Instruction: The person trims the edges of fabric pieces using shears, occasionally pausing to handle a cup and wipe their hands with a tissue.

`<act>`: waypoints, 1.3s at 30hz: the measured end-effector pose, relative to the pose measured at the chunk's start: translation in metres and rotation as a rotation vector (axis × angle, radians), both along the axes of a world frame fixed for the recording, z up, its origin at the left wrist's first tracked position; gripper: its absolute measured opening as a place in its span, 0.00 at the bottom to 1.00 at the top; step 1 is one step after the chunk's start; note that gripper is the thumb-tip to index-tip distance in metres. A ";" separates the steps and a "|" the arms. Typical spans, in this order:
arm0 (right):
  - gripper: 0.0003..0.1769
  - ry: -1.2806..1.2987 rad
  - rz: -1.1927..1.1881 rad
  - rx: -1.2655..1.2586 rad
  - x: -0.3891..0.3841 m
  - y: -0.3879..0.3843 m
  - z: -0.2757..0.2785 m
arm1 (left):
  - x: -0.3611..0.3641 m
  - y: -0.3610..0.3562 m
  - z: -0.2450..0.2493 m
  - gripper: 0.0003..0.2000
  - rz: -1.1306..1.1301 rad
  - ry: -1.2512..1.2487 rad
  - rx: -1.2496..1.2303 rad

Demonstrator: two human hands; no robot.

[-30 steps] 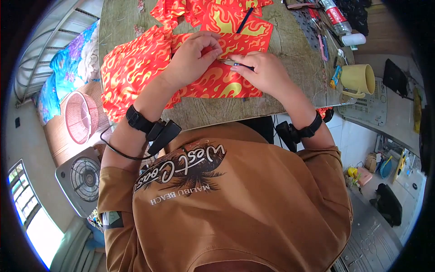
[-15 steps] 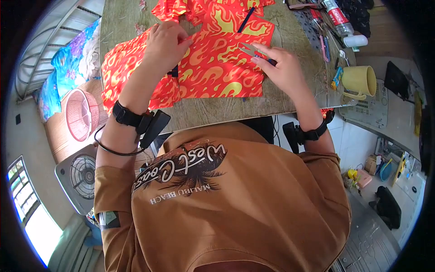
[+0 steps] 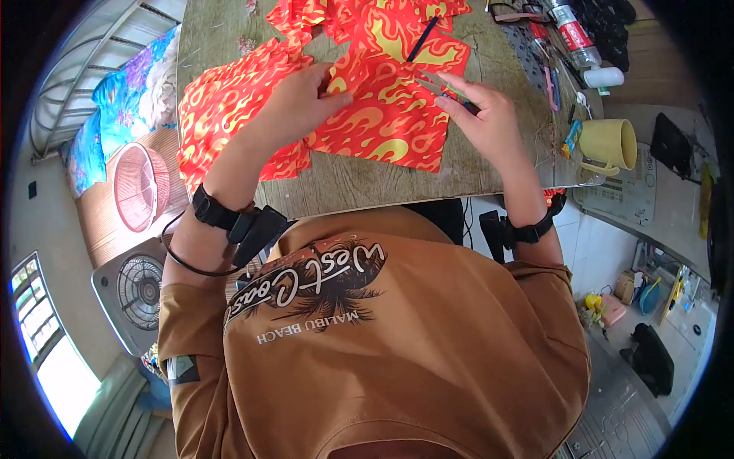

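Red cloth pieces (image 3: 222, 107) with a yellow and orange flame print lie on the wooden table (image 3: 344, 186). My left hand (image 3: 310, 99) pinches the upper left part of the right-hand cloth piece (image 3: 367, 126), thumb stretched over it. Small thread snips (image 3: 440, 84) with metal blades are gripped in my right hand (image 3: 482, 107), their tips pointing left over the same piece. Just above the blades, a dark narrow strip (image 3: 423, 40) lies across the cloth.
At the table's right stand a yellow mug (image 3: 604, 144), a bottle with a red label (image 3: 575, 34), glasses (image 3: 516, 13) and several small tools. A pink basket (image 3: 141, 187) and a fan (image 3: 138, 287) are at the left.
My left hand has moved right with the cloth, and the piece's lower edge now slants. The dark strip under my left hand is no longer visible. The snips remain in my right hand.
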State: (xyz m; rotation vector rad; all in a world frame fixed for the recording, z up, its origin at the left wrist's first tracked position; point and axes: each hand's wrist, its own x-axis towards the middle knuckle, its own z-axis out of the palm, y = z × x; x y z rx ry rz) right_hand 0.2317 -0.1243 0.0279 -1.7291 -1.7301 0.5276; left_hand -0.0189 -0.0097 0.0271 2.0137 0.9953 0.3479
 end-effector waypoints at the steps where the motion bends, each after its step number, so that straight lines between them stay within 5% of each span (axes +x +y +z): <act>1: 0.20 0.000 0.003 0.002 0.000 0.000 0.000 | 0.000 0.002 -0.001 0.17 0.027 0.045 0.009; 3: 0.20 0.049 0.000 0.057 -0.001 -0.001 0.000 | 0.000 0.002 0.000 0.17 0.060 0.092 0.019; 6: 0.20 0.054 -0.009 0.068 -0.002 -0.001 0.002 | 0.001 -0.001 0.007 0.16 0.313 -0.327 -0.167; 10: 0.20 0.004 -0.026 0.037 -0.002 -0.001 0.003 | -0.013 0.009 0.022 0.17 0.536 -0.490 -0.449; 19: 0.20 0.018 0.016 0.052 -0.005 0.005 -0.003 | -0.035 0.027 0.050 0.17 0.477 -0.410 -0.605; 26: 0.20 0.049 0.029 0.036 -0.006 0.005 0.000 | -0.079 0.020 0.072 0.17 0.509 -0.837 -0.762; 27: 0.20 0.055 0.031 0.044 -0.006 0.005 -0.001 | -0.086 0.012 0.068 0.17 0.513 -0.837 -0.758; 29: 0.20 0.066 0.036 0.055 -0.007 0.006 -0.003 | -0.101 -0.007 0.055 0.16 0.699 -0.704 -0.266; 32: 0.20 0.083 0.018 -0.023 -0.010 0.008 -0.006 | -0.155 0.019 -0.012 0.15 0.831 -0.452 -0.381; 39: 0.21 0.052 0.116 -0.005 -0.020 0.008 -0.007 | -0.154 0.003 -0.004 0.16 0.824 -0.353 -0.239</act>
